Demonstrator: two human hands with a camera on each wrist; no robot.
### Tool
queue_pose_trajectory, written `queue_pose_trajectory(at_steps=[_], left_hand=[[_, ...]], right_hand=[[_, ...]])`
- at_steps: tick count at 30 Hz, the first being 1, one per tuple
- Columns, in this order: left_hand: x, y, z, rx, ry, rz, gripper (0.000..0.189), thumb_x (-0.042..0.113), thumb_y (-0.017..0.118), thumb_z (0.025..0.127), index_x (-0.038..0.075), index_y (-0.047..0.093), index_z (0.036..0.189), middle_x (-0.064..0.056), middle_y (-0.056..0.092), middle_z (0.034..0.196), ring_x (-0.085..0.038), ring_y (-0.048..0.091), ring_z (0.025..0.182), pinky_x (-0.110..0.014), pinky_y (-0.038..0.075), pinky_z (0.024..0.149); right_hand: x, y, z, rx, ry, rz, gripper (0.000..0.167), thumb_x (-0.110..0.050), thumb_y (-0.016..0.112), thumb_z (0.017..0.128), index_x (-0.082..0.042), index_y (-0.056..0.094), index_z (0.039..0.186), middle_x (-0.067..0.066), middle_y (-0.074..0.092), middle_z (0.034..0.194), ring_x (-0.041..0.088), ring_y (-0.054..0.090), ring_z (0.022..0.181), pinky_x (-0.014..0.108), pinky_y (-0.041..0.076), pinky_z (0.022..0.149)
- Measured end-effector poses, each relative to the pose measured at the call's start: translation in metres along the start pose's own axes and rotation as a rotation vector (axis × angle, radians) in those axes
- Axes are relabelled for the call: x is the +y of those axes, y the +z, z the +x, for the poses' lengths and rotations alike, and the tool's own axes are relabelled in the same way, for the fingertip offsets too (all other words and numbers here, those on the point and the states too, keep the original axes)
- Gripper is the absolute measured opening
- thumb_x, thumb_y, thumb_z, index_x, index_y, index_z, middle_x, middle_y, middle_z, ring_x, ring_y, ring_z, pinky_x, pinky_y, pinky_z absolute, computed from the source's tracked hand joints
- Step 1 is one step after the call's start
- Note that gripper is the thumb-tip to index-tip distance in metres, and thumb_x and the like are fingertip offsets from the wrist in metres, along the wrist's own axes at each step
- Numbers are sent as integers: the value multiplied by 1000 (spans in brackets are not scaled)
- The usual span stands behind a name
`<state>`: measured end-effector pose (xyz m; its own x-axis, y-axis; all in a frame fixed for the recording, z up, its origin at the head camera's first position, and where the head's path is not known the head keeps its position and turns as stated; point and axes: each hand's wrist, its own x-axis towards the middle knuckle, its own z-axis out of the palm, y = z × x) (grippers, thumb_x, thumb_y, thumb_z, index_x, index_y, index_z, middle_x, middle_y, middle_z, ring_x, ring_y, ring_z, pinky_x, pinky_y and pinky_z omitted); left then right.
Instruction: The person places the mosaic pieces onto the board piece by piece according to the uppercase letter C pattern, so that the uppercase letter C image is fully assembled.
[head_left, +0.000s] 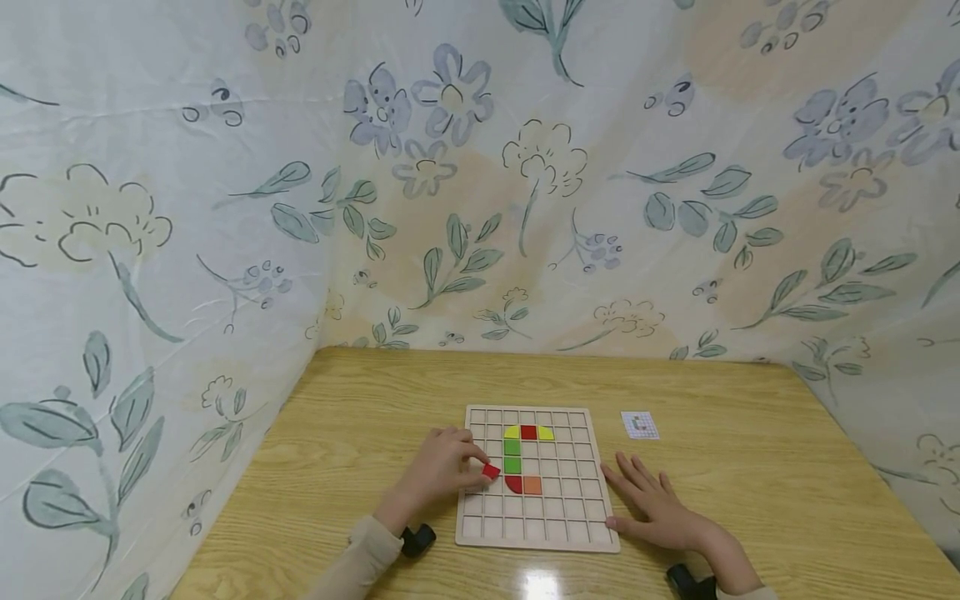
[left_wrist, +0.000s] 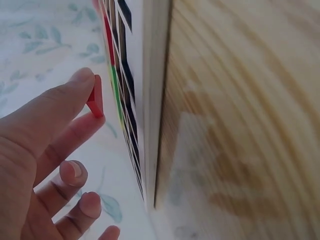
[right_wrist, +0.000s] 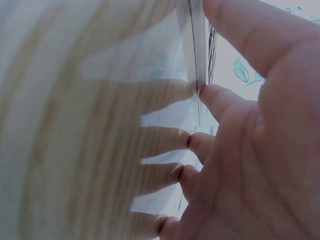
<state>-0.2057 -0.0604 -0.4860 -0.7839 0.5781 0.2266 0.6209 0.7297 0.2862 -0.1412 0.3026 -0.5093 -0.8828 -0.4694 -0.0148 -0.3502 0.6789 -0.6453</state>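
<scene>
Between thumb and index finger, my left hand (head_left: pixel 441 468) pinches a small red square tile (head_left: pixel 491 472) over the left part of a wooden grid board (head_left: pixel 570 508). In the left wrist view the red tile (left_wrist: pixel 96 97) is held tilted, apart from the board, with the other fingers loosely bent. My right hand (head_left: pixel 656 508) lies spread at the board's right edge, its thumb and a fingertip touching the rim. Set in the grid are two yellow quarter-round tiles (head_left: pixel 546 433), a red square (head_left: pixel 528 432), two green squares (head_left: pixel 512 456), a red quarter-round tile (head_left: pixel 514 484) and an orange square (head_left: pixel 532 485).
A small white card (head_left: pixel 640 425) printed with a coloured grid pattern lies right of the board's far corner. Under everything is a wood-grain table (head_left: pixel 360 408). Flower-patterned cloth (head_left: pixel 525 208) hangs behind it and along both sides.
</scene>
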Motion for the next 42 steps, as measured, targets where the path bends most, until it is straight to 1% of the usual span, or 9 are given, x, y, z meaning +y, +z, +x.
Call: queue_pose_trajectory(at_steps=[3,11,15,18,22,26,32,39,42], left_hand=[[4,3,2,-6,-10,-3,26,49,73,73,28,74,88,11,51,73,-8,41,74,-41,38,82],[15,8,8,10,17,10,25,49,73,73,28,74,87,11,51,72,-5,40,69,-38,39,77],[20,10,9,2,16,3,25,49,73,72,28,74,86,12,51,71,-6,38,67,-36,38,76],[23,14,10,1,15,10,25,50,73,72,29,74,85,13,50,71,-5,36,66,-35,37,73],[26,19,11,15,13,7,25,51,74,71,30,74,84,14,48,70,-5,35,65,-31,33,70],[30,23,13,29,6,7,24,52,73,70,31,74,82,15,46,69,-5,35,65,-29,30,69],[37,25,15,36,-34,-5,24,53,73,70,32,74,82,15,48,69,-4,37,65,-29,31,70],[50,25,15,64,-84,-2,24,53,73,70,32,74,83,13,55,77,-6,46,74,-37,38,77],[56,26,15,69,-105,-10,25,52,74,70,32,74,84,13,56,78,-7,49,77,-38,40,78]], right_hand=[[0,0,0,0,1,-1,74,-35,62,86,-8,28,146,27,8,151,54,-1,134,72,-8,95],[-2,0,-1,-5,-6,8,73,-34,61,87,-7,27,146,29,7,150,53,-1,134,72,-8,95],[-4,0,-2,0,-16,13,72,-34,61,87,-7,27,146,30,7,150,43,-5,138,72,-8,95],[-3,1,-2,-2,-9,8,73,-35,61,87,-9,27,146,28,7,150,40,-5,139,71,-8,95],[-2,2,-1,-6,-5,1,74,-35,62,87,-8,27,146,28,7,150,51,-1,135,72,-8,94],[-1,4,0,-13,9,-16,75,-37,62,86,-8,27,146,29,8,150,55,0,133,73,-7,93],[0,4,0,-12,21,-13,75,-37,62,86,-9,27,146,28,8,151,54,-1,134,72,-8,94],[-1,4,-1,4,14,-7,74,-37,62,86,-9,29,146,27,9,151,54,0,134,72,-7,94],[-1,4,-1,2,17,-9,74,-37,62,86,-9,28,146,27,9,151,54,0,134,72,-7,95]])
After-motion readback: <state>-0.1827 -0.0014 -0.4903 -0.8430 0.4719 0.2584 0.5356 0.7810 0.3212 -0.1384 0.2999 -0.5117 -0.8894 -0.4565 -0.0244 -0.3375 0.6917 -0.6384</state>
